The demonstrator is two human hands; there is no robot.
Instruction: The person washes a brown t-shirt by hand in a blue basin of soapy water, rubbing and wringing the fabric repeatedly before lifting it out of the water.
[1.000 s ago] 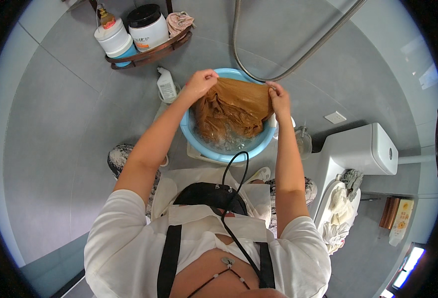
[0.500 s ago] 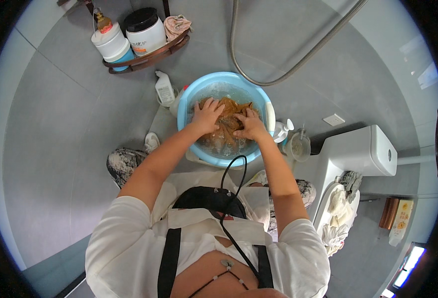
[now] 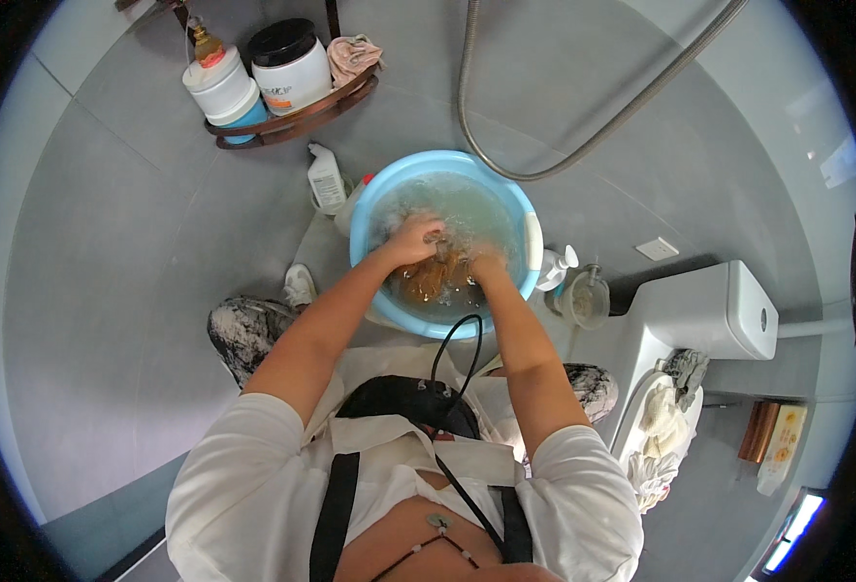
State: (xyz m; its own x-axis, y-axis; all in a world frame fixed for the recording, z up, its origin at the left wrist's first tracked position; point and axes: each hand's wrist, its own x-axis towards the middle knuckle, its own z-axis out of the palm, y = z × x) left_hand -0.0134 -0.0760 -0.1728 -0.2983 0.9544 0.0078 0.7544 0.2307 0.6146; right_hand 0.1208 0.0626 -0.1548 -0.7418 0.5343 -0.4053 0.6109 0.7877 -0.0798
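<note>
Down at the blue basin [image 3: 437,160], how are the arms being held?

Pretty straight, tbh. Both forearms [image 3: 323,315] are angled forward and inward, and the hands are held close together over the middle. The left hand [image 3: 415,240] is turned inward, back facing up, right at the waterline.

And the fingers?

On the left they're loosely bent, partway spread, pointed toward the other hand; whether any fabric is pinched can't be told. The right hand [image 3: 487,260] is mostly sunk in the cloudy water [image 3: 452,194], so its fingers are hidden and no grip can be made out.

Where's the brown cloth [image 3: 431,281], then?

Bunched in the basin's near half, mostly underwater, between and just below the hands.

Other containers?

A white bottle [image 3: 326,178] is stood left of the basin, a white pump bottle [image 3: 554,269] right of it, with a clear container [image 3: 584,301] beside that. On the brown shelf [image 3: 302,123], a white-and-blue tub [image 3: 224,89] and a black-lidded jar [image 3: 292,73] are lined up, with a pink cloth [image 3: 351,58] tucked alongside.
</note>
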